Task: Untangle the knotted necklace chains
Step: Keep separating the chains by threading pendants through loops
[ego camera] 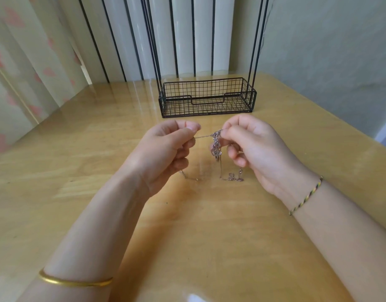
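Observation:
A thin silver necklace chain with a knotted clump (216,146) hangs between my two hands above the wooden table (78,149). My left hand (166,153) pinches one taut strand that runs right to the knot. My right hand (253,149) pinches the top of the clump between thumb and forefinger. Loose ends of the chains (231,177) trail down and lie on the table below my hands; another end (188,176) lies under my left hand.
A black wire basket (207,98) with tall wire uprights stands on the table just beyond my hands. A white ribbed radiator and a curtain are behind the table. I wear a gold bangle (74,281) on the left wrist and a braided cord (305,196) on the right.

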The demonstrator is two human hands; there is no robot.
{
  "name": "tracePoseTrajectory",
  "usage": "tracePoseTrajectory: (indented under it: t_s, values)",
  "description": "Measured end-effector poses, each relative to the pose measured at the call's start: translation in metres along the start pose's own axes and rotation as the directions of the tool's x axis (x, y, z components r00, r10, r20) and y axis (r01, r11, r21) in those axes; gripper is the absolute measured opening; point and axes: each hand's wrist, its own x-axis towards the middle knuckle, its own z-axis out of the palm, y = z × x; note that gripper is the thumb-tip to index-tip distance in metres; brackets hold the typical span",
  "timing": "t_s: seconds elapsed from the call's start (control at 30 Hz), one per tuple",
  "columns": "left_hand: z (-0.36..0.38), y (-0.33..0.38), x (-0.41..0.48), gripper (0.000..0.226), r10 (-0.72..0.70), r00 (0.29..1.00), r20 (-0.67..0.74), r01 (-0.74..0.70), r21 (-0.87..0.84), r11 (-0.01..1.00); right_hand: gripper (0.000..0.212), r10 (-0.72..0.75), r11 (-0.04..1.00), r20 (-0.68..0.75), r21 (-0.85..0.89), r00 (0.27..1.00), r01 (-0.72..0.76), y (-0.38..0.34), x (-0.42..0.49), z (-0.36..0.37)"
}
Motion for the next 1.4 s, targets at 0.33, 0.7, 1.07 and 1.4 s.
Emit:
tracePoseTrajectory:
  t_s: [0.33, 0.7, 1.07, 1.4]
  values:
    - [-0.001, -0.002, 0.0, 0.008, 0.109, 0.993, -0.038, -0.093, 0.291, 0.952, 0.013, -0.096, 0.995, 0.046, -0.035, 0.994, 0.098, 0.0, -0.002, -0.001]
    - [0.004, -0.003, -0.001, 0.015, 0.122, 0.99, -0.065, -0.099, 0.278, 0.956, 0.003, -0.133, 0.988, 0.084, -0.071, 0.988, 0.139, -0.001, -0.004, -0.002]
    - [0.006, 0.0, -0.003, 0.01, 0.222, 0.966, -0.136, -0.16, 0.365, 0.917, 0.012, -0.25, 0.946, 0.005, -0.21, 0.968, 0.245, 0.003, 0.001, -0.002]
    - [0.008, -0.001, -0.003, 0.012, 0.43, 0.901, -0.061, -0.294, 0.645, 0.706, 0.014, -0.361, 0.868, -0.013, -0.371, 0.932, 0.331, 0.003, 0.0, 0.0]
